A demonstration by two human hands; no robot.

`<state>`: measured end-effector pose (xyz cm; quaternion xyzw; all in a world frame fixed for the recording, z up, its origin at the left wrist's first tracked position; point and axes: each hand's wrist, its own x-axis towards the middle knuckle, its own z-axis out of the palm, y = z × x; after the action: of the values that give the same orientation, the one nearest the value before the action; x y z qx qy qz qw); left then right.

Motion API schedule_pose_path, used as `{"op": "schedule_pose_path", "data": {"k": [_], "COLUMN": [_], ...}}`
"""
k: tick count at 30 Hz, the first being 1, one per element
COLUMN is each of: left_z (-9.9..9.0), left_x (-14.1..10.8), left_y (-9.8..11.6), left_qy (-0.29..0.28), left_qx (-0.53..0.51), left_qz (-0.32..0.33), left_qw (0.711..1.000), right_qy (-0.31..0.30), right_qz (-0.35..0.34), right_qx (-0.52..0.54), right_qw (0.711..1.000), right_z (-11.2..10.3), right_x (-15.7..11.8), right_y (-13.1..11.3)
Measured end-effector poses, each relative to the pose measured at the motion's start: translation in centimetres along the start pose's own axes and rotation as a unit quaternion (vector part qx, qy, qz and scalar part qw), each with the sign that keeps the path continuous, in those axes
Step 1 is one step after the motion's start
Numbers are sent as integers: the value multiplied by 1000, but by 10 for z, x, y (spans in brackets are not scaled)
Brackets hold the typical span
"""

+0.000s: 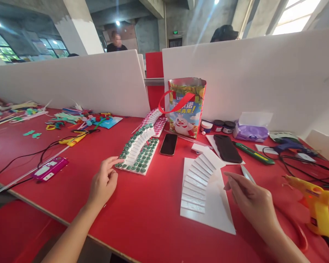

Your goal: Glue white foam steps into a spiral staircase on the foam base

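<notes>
My left hand (103, 180) has its index finger stretched out, touching the near left corner of a white board model with green round pieces (146, 159) and a curved white stair down its middle. My right hand (250, 201) hovers at the right edge of a white board (219, 212), thumb and fingers pinched together; whatever they may hold is too small to make out. On that board a curved row of white strips (196, 186) forms steps. Scissors (247, 174) with red handles lie partly hidden beneath my right hand.
A yellow glue gun (316, 201) stands at the right, near a green cutter knife (254, 153). Phones (169, 144), a colourful bag (186, 109), a pink model (160, 126) and tissues (250, 131) sit farther back. Craft pieces (68, 118) and a purple device (50, 169) lie left.
</notes>
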<state>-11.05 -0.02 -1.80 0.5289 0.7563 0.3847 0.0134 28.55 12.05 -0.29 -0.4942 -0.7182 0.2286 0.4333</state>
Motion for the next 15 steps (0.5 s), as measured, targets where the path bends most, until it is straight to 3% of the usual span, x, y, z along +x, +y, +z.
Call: {"op": "schedule_pose_path", "data": {"k": [4,15], "left_z": [4,7], "left_x": [4,13], "left_y": [0,0], "left_qy": [-26,-73], "left_qx": [-25,161], "left_qz": [12,71], "left_qw": [999,982], "right_qy": [7,1], "right_qz": [14,31], "right_qx": [-10,-2], "right_qw": [1000,1000], "right_z": [0,-1], "right_x": [1,2], "right_y": [5,-1]}}
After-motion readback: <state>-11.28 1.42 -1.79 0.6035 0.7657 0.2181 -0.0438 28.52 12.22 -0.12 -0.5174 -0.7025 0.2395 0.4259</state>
